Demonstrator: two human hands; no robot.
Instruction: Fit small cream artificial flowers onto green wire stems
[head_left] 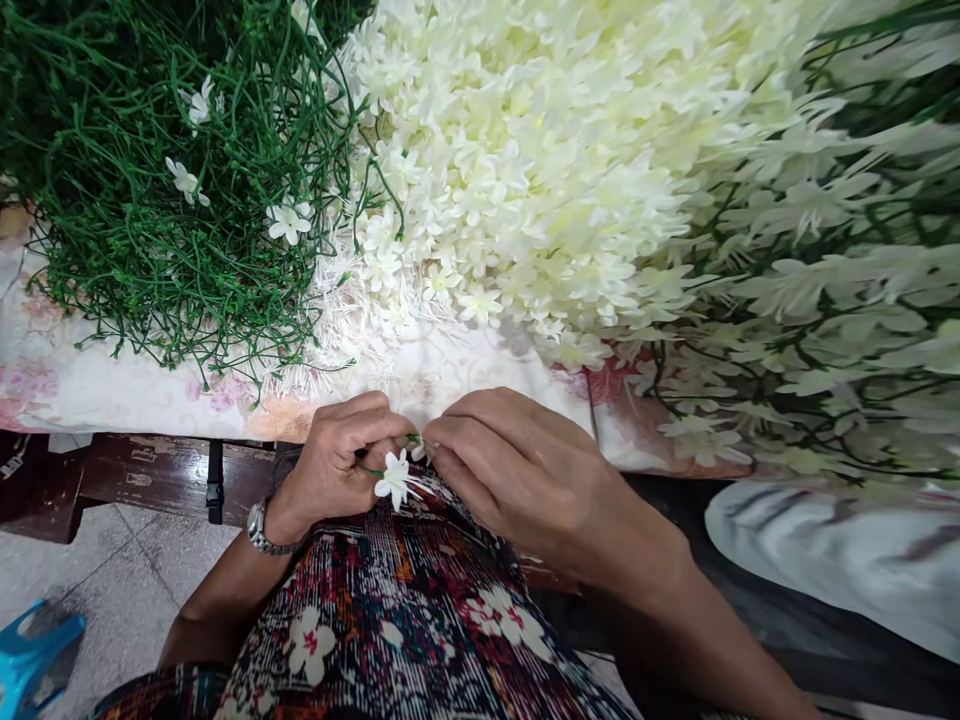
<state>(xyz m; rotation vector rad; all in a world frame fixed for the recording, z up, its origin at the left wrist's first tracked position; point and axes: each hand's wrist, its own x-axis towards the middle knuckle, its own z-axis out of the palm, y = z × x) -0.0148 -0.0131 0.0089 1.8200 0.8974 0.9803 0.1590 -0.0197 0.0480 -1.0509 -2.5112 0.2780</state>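
Observation:
Close to my body, my left hand (341, 455) is closed around a green artificial flower stem (371, 468). A white artificial flower (395, 480) with thin stamens sits on that stem, just below my fingers. My right hand (517, 460) meets it from the right, thumb and forefinger pinched on a small pale piece (418, 450) at another green tip. That piece is mostly hidden by the fingers, so I cannot make out its exact kind. Both hands are above my lap at the table's front edge.
Green artificial stems (187, 230) lie heaped at the left, with a few white flowers on them. Beside them are a large pile of loose white blossoms (525, 200), thin white stamens (337, 320) and finished-looking flower sprays (825, 280). A floral cloth (480, 365) covers the table. A blue object (37, 650) stands on the floor.

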